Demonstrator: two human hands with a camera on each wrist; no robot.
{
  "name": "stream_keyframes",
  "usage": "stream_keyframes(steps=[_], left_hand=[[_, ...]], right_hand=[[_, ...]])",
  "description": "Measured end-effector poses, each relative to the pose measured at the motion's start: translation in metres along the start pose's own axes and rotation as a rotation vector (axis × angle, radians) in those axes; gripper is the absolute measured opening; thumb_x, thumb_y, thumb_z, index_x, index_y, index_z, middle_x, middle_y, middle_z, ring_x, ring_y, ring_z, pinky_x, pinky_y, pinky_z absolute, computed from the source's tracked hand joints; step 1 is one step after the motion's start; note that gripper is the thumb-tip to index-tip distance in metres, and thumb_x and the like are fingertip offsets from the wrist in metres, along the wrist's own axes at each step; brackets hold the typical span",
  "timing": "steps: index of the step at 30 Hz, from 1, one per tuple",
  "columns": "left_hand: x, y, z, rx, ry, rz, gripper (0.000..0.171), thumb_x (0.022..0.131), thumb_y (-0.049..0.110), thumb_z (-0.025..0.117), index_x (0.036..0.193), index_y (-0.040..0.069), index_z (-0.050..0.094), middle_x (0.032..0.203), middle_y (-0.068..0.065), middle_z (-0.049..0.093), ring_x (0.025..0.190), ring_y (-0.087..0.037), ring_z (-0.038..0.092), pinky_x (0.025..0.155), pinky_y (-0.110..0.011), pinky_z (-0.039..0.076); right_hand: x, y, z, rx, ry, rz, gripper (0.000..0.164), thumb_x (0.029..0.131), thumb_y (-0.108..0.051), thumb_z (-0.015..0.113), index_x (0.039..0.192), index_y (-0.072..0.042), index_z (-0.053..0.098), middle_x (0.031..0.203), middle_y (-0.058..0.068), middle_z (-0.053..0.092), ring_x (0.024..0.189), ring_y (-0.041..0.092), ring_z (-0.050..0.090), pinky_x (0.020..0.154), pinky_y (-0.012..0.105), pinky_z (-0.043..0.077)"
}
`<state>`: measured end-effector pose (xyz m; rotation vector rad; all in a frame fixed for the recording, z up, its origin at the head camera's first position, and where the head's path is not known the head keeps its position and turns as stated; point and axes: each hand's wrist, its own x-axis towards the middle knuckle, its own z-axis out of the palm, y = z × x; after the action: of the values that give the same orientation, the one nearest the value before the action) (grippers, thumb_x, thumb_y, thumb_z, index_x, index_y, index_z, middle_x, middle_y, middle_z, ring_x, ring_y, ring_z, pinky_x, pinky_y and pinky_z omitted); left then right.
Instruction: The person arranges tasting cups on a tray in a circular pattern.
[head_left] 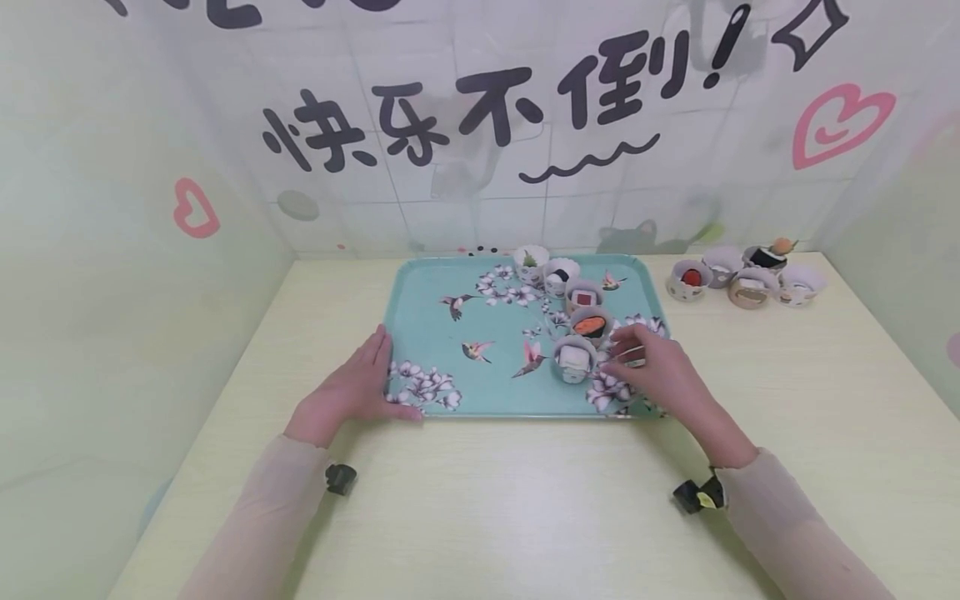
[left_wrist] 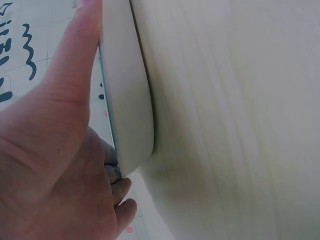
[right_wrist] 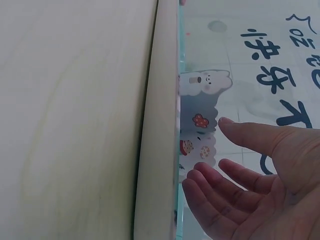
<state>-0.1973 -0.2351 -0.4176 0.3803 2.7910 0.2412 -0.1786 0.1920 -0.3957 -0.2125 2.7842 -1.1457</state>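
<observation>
My left hand [head_left: 352,379] rests on the left edge of a teal tray [head_left: 450,308] printed with birds and blossoms, its thumb along the front rim. A row of scalloped paper cups runs diagonally on the tray. The front cup [head_left: 572,380] contains a white block; behind it a cup holds an orange-topped sushi piece [head_left: 590,325]. Beside these two, my right hand [head_left: 660,371] hovers at the tray's right side, thumb and fingers parted. In the right wrist view nothing lies in its grasp, and a bear-shaped cup front [right_wrist: 212,82] stands beyond the thumb.
Farther back on the tray are cups with a dark red square [head_left: 583,298], a black-and-white piece [head_left: 558,276] and something green [head_left: 530,260]. Several more cups cluster right of the tray, one with a red piece [head_left: 691,278]. Walls surround the table on three sides.
</observation>
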Motion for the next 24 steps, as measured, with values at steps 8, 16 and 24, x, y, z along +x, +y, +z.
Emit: stream_keyframes(steps=[8, 16, 24], left_hand=[[-0.001, 0.001, -0.002, 0.002, -0.002, 0.003, 0.148, 0.063, 0.077, 0.076, 0.155, -0.011, 0.000, 0.165, -0.029, -0.006, 0.154, -0.045, 0.004, 0.125, -0.055, 0.019], [-0.002, 0.002, -0.002, -0.008, -0.008, 0.001, 0.148, 0.063, 0.078, 0.075, 0.155, -0.010, 0.000, 0.165, -0.028, -0.007, 0.154, -0.045, 0.003, 0.125, -0.055, 0.019], [-0.003, 0.002, -0.003, -0.010, -0.009, -0.002, 0.148, 0.063, 0.077, 0.076, 0.155, -0.010, 0.000, 0.165, -0.028, -0.007, 0.154, -0.045, 0.003, 0.125, -0.056, 0.019]], right_hand=[[-0.001, 0.006, -0.008, -0.001, 0.024, 0.010, 0.046, 0.093, -0.019, 0.070, 0.132, 0.000, 0.055, 0.122, 0.023, 0.066, 0.114, 0.039, 0.065, 0.096, 0.051, 0.055], [-0.002, 0.012, -0.018, -0.003, 0.033, 0.035, 0.048, 0.095, -0.020, 0.068, 0.133, 0.002, 0.052, 0.127, 0.025, 0.063, 0.117, 0.040, 0.062, 0.094, 0.050, 0.057], [0.001, 0.022, -0.033, 0.003, 0.064, 0.066, 0.051, 0.096, -0.024, 0.067, 0.136, 0.003, 0.049, 0.134, 0.024, 0.058, 0.122, 0.042, 0.059, 0.099, 0.055, 0.053]])
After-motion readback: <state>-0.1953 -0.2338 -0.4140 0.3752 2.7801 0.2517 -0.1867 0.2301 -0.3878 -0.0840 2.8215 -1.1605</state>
